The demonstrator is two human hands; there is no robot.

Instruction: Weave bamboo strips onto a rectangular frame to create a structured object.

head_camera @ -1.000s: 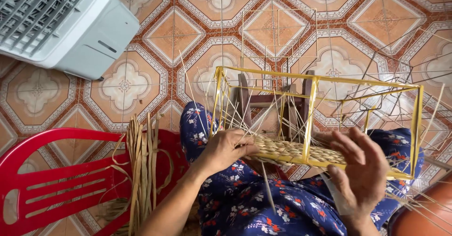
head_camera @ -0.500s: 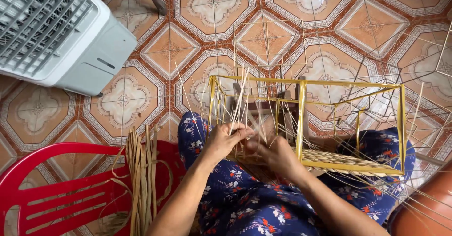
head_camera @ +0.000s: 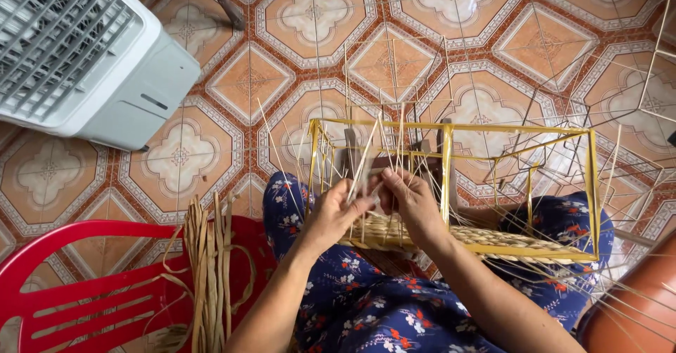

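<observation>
Hidden or cut off: the woven base is partly covered by both hands and by the crossing thin canes; the fan at far left and the red plastic chair at near left run out of view; a brown rounded thing at the near right corner is too cropped to name.
Left hand: fingers curled shut, pinching a pale flat strip that rises up and away from the fingertips.
Right hand: fingers bent and closed around upright canes just beside the left hand; which cane they grip cannot be told.
Pose: both forearms come up from the near edge and meet over the lap, the hands touching or nearly so at the left end of the frame.
Yellow frame: a box-shaped wire frame resting on the person's lap, over blue flowered trousers, with the woven base along its near bottom rail.
Loose straw strips: draped over the red chair, left of the left arm.
Floor: patterned orange tiles.
</observation>
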